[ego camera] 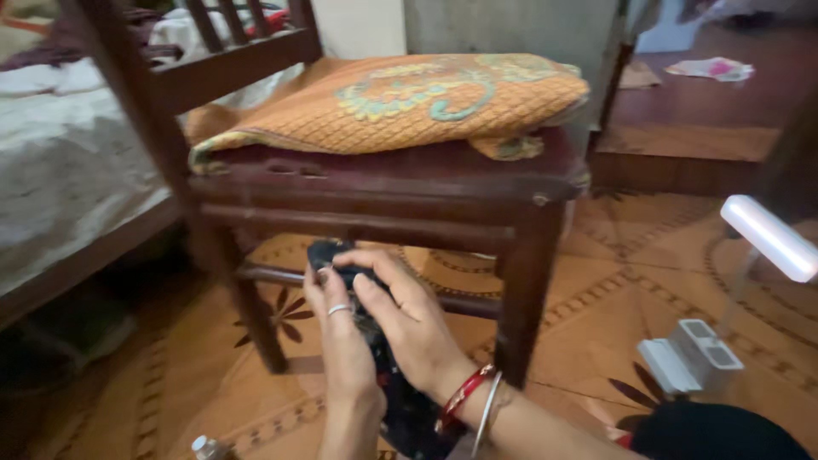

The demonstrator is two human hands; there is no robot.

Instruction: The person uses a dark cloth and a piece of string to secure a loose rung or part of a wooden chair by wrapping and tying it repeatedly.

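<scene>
Both my hands are closed on a dark patterned cloth point(400, 409) in front of a wooden chair point(383, 183). My left hand point(341, 336) wears a ring and pinches the cloth's upper end point(328, 253). My right hand point(409, 319), with red and silver bangles at the wrist, grips the same end from the right. The cloth hangs down between my forearms. An orange quilted cushion point(400, 98) with a teal pattern lies on the chair seat.
A bed with pale bedding point(60, 162) stands at the left. A white lamp-like device point(707, 341) on a stand sits on the patterned tile floor at the right. A wooden step point(699, 145) rises behind, with a small pink and white item on it.
</scene>
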